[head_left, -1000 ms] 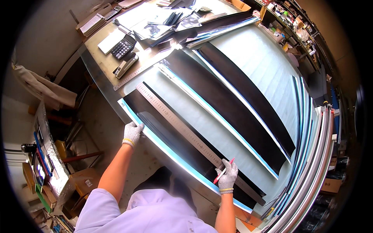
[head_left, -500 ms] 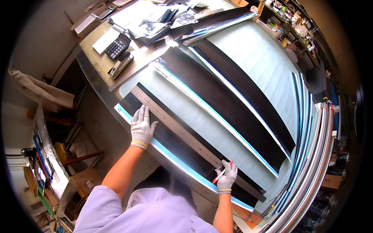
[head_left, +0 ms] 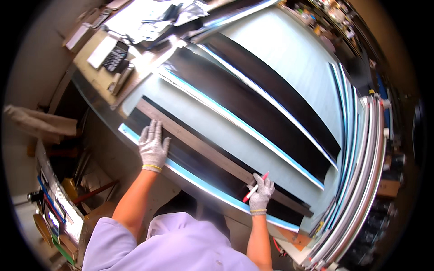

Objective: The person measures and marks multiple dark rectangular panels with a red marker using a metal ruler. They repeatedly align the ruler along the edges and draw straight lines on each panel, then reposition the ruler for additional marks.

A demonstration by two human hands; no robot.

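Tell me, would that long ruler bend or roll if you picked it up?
The ruler looks flat and thin, so it probably won't roll. It's very long, so its ends might sag a little if lifted. The left hand presses it onto the dark strip, suggesting it can slide.

Beyond the far grip, up the table (head_left: 289,58): 2 more long dark sheets (head_left: 253,113), each edged with a pale blue strip (head_left: 235,119), laid slantwise over pale green surface. Farther off, past the left grip at the table's far end: a dark calculator (head_left: 114,58), a white flat box (head_left: 102,45) beside it, loose white papers (head_left: 135,20) and a crumpled silvery bag (head_left: 190,11). To the right of the right grip: a stack of long curved metal strips (head_left: 366,171) along the table edge. Left of and below the left grip: cluttered shelves (head_left: 54,207) with tools, partly blurred.
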